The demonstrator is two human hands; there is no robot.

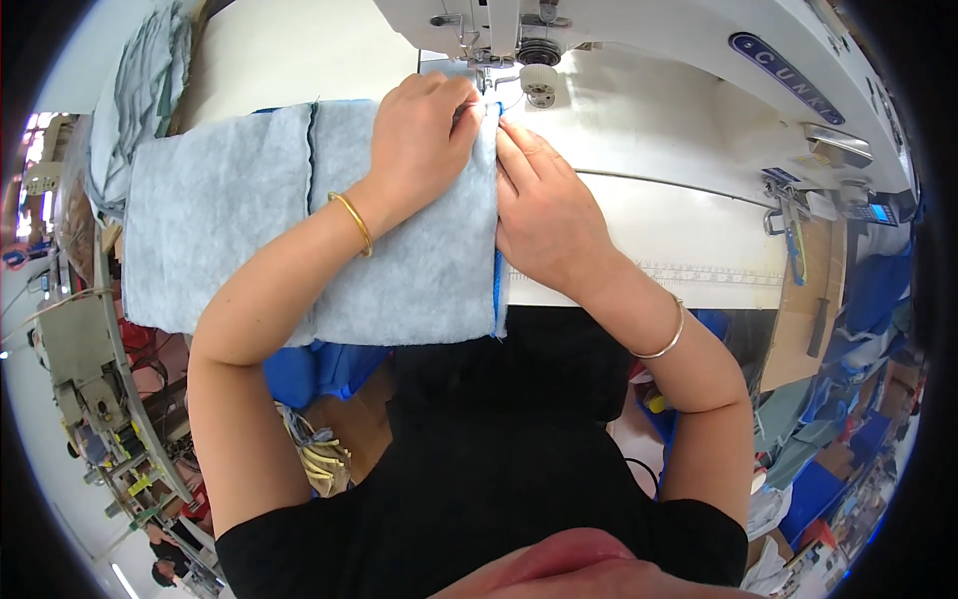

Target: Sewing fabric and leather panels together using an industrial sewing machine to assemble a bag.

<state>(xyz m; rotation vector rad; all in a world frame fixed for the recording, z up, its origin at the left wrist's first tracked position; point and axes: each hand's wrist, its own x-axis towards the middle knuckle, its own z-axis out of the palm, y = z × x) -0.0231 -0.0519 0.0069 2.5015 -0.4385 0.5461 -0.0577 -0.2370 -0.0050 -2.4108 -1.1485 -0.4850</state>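
Observation:
A pale grey-blue padded fabric panel (399, 285) lies on the white sewing table, a dark seam running down it and a blue edge along its right side. My left hand (424, 135) is closed at the panel's top right corner, thumb and curled fingers pinching the cloth just before the presser foot (485, 82). Against the blue right edge rests my right hand (549, 205), its fingers stretched forward and fingertips touching the edge near the foot; its thumb is hidden. The sewing machine (679, 40) stands over both hands.
Grey-blue cloth (150, 90) is heaped at the far left. A ruler strip (699, 274) runs along the table's front right. Thread snips (794, 240) hang at the right beside a cardboard piece (803, 344). Blue fabric (339, 367) sits below the table's front edge.

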